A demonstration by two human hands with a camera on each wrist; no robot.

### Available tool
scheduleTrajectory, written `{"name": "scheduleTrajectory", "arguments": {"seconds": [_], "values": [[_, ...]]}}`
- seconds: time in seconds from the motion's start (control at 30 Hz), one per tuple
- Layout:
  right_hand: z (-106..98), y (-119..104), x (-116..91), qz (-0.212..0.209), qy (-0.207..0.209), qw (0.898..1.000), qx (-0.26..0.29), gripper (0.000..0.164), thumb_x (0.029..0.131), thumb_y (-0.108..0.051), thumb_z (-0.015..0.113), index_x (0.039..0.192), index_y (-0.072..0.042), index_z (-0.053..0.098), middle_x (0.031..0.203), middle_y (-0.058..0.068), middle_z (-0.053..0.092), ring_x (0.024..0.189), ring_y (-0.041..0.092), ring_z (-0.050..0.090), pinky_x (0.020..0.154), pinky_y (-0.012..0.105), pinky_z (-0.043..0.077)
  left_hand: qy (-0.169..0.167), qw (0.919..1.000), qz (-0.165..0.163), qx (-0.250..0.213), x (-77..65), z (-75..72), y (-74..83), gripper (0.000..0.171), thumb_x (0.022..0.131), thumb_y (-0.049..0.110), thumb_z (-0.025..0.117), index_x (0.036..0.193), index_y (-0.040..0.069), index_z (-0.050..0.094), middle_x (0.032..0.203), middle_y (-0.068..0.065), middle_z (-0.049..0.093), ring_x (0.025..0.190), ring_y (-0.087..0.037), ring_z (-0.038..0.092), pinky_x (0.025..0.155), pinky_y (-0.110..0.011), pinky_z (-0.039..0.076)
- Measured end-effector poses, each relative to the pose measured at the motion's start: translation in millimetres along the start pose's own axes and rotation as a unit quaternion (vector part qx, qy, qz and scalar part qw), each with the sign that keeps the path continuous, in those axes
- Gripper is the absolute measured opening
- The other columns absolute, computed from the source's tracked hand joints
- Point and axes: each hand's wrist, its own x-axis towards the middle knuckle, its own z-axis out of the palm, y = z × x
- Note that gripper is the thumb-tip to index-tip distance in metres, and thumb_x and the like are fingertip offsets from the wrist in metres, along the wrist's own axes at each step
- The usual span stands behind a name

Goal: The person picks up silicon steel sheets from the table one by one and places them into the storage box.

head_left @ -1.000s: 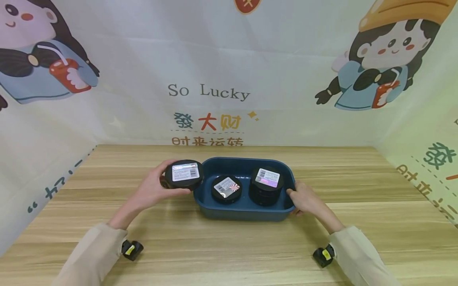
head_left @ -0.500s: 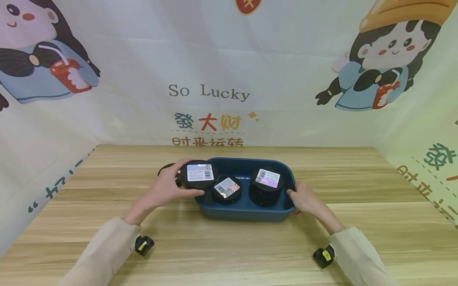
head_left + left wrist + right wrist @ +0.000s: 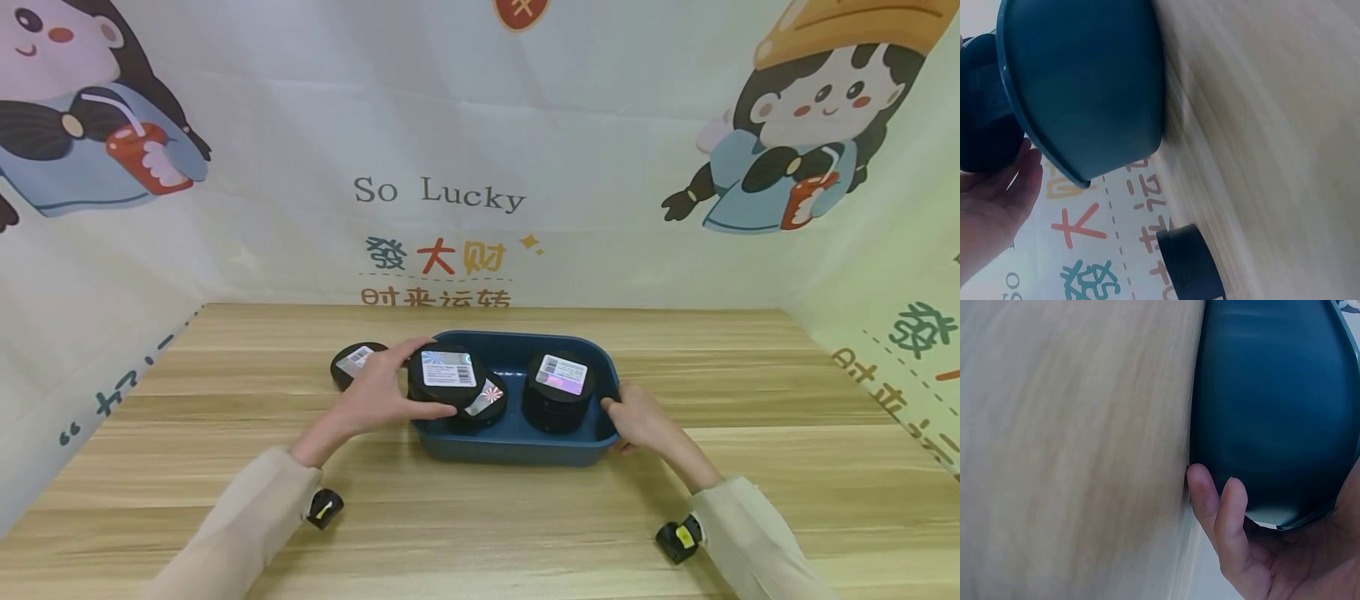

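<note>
My left hand (image 3: 367, 398) grips a round black tub (image 3: 442, 393) with a white label on its lid, above the left end of a blue plastic bin (image 3: 517, 451). In the left wrist view the held tub (image 3: 985, 119) is beside the bin's rim, the fingers along its edge. Inside the bin lies a labelled black tub (image 3: 491, 402), partly covered by the held one. To its right stand stacked black tubs (image 3: 561, 404). My right hand (image 3: 637, 417) holds the bin's right end, thumb over the rim; in the right wrist view its fingers (image 3: 1232, 512) touch the outer wall.
Another labelled black tub (image 3: 347, 364) rests on the wooden table (image 3: 480, 533) left of the bin, partly behind my left hand. A printed cloth (image 3: 637, 267) hangs behind the table and along its sides.
My left hand has carried the black tub rightward, from beside the bin to over its left end. The tub on the table has come into view behind it. The right hand stays put.
</note>
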Motion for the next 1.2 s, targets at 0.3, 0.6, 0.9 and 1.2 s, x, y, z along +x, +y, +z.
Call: {"name": "scheduleTrajectory", "arguments": {"seconds": [0.3, 0.6, 0.9, 1.2], "values": [[0, 1, 2, 0.000, 0.003, 1.000, -0.002, 0.018, 0.085, -0.007, 0.035, 0.086, 0.009, 0.045, 0.062, 0.018, 0.056, 0.042, 0.018, 0.058, 0.041, 0.029, 0.047, -0.013, 0.9998, 0.002, -0.015, 7.0, 9.8, 1.6, 0.081, 0.058, 0.035, 0.081, 0.123, 0.001, 0.047, 0.110, -0.015, 0.058, 0.094, -0.023, 0.057, 0.083, -0.040, 0.044], [0, 1, 2, 0.001, 0.004, 1.000, -0.003, 0.018, 0.085, -0.007, 0.035, 0.086, 0.009, 0.045, 0.063, 0.017, 0.055, 0.043, 0.018, 0.058, 0.041, 0.029, 0.047, -0.030, 0.9995, 0.002, 0.003, 11.9, 17.4, -0.9, 0.084, 0.057, 0.040, 0.080, 0.124, 0.002, 0.046, 0.111, -0.015, 0.058, 0.096, -0.023, 0.056, 0.083, -0.040, 0.044], [-1, 1, 2, 0.002, 0.001, 1.000, -0.007, 0.018, 0.085, -0.007, 0.035, 0.086, 0.008, 0.045, 0.062, 0.017, 0.056, 0.043, 0.018, 0.058, 0.041, 0.029, 0.047, -0.044, 0.9987, 0.007, 0.026, 16.0, 22.1, -1.7, 0.086, 0.057, 0.041, 0.080, 0.124, 0.000, 0.045, 0.110, -0.016, 0.058, 0.094, -0.023, 0.057, 0.081, -0.039, 0.045], [0, 2, 2, 0.002, 0.002, 1.000, 0.000, 0.019, 0.086, -0.007, 0.035, 0.087, 0.009, 0.045, 0.063, 0.018, 0.056, 0.043, 0.018, 0.058, 0.041, 0.030, 0.047, -0.041, 0.9974, 0.026, 0.054, 21.0, 27.4, -4.5, 0.086, 0.055, 0.043, 0.080, 0.121, -0.002, 0.047, 0.109, -0.016, 0.058, 0.095, -0.025, 0.057, 0.082, -0.039, 0.045]]}}
